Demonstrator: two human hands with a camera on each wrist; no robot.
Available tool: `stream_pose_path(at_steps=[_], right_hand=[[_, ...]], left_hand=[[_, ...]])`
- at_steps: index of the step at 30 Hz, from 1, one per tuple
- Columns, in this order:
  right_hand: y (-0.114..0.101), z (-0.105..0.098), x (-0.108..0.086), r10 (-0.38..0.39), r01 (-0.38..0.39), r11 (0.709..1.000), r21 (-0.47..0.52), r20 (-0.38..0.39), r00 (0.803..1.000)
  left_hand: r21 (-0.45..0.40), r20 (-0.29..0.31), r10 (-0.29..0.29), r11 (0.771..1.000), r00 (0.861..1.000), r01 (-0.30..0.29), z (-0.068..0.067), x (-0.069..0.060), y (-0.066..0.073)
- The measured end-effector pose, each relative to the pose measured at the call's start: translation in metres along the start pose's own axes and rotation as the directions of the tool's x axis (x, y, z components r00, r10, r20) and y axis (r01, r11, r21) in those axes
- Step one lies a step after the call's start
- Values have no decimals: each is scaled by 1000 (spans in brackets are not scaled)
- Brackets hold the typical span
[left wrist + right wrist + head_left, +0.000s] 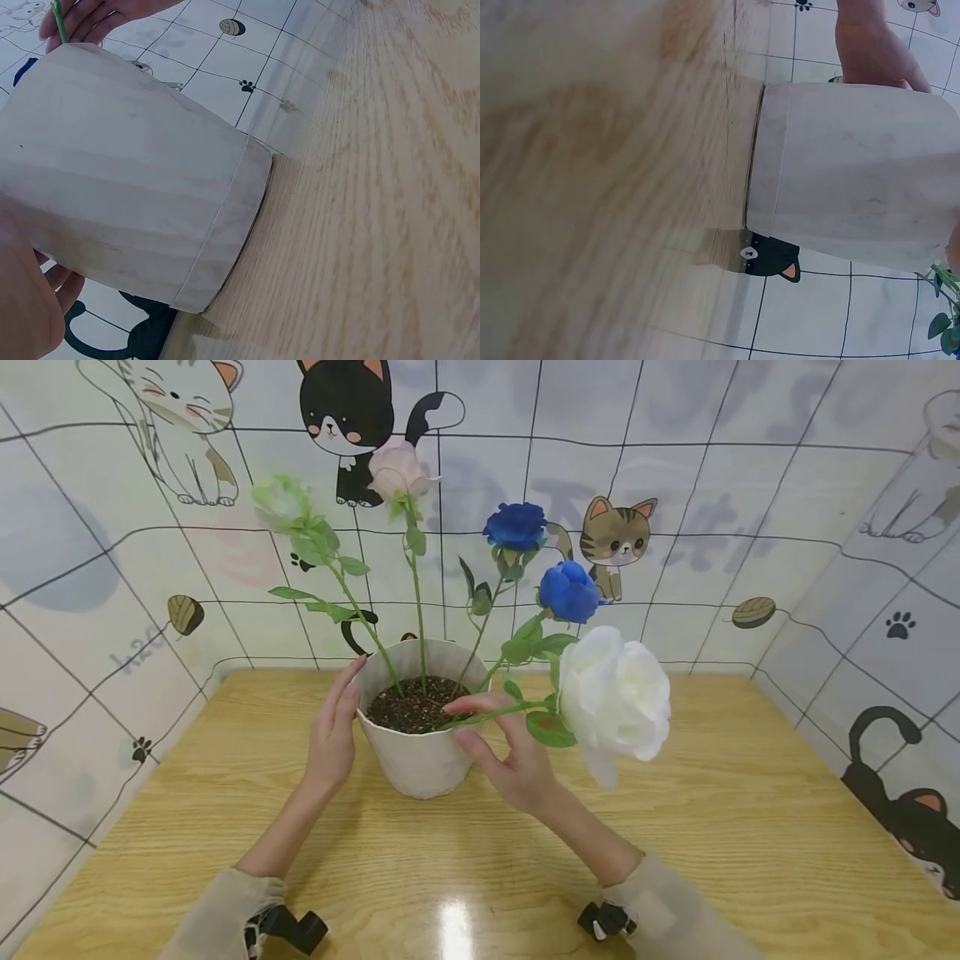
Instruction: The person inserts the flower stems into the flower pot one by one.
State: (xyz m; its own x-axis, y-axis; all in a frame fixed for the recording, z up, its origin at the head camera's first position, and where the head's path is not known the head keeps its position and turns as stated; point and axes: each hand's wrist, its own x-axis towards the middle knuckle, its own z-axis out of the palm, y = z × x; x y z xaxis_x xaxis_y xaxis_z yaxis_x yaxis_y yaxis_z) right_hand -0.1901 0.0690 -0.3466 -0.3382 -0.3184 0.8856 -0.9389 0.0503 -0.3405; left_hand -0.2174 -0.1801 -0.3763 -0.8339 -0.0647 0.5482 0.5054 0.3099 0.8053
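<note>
A whitish pot [423, 768] filled with dark soil [397, 710] stands on the table. My left hand [332, 735] rests along the pot's left side, fingers extended towards its rim. At the right front rim, my right hand [521, 768] holds the low green stem of a white rose [615, 693] between thumb and index finger. That rose leans far out to the right. Other roses rise from the soil: a pale green one [281, 503], a pale pink one [401, 472], a dark blue one [516, 527] and a brighter blue one [570, 592].
The pot's base sits flat on the wooden table [675, 843]. Behind and at both sides hangs a cat-printed grid backdrop [697, 485]. Leaves [551, 728] spread between the right hand and the white bloom.
</note>
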Motion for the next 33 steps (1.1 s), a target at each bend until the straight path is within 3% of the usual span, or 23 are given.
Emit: stream_pose_path(at_steps=[4, 14, 26, 28, 30, 33], right_hand=[[0, -3, -3, 34, -35, 999, 23, 27, 999], [6, -16, -8, 137, -139, 990, 25, 64, 988], [18, -46, -21, 223, -217, 971, -97, 48, 974], [19, -50, -24, 281, -279, 957, -76, 17, 960], [24, -54, -29, 376, -376, 926, -26, 9, 926], [37, -62, -37, 477, -480, 871, 106, 56, 877]], left_hand=[[6, 12, -2, 1000, 1000, 2, -3, 0, -1], [11, 47, 56, 998, 997, -57, -5, 0, -3], [-23, 90, 19, 1000, 996, -17, -7, 3, -2], [-18, 87, 5, 1000, 996, -3, -8, 2, -3], [-21, 88, -6, 1000, 996, 8, -10, 2, -4], [-8, 86, -9, 1000, 996, 10, -12, 2, -3]])
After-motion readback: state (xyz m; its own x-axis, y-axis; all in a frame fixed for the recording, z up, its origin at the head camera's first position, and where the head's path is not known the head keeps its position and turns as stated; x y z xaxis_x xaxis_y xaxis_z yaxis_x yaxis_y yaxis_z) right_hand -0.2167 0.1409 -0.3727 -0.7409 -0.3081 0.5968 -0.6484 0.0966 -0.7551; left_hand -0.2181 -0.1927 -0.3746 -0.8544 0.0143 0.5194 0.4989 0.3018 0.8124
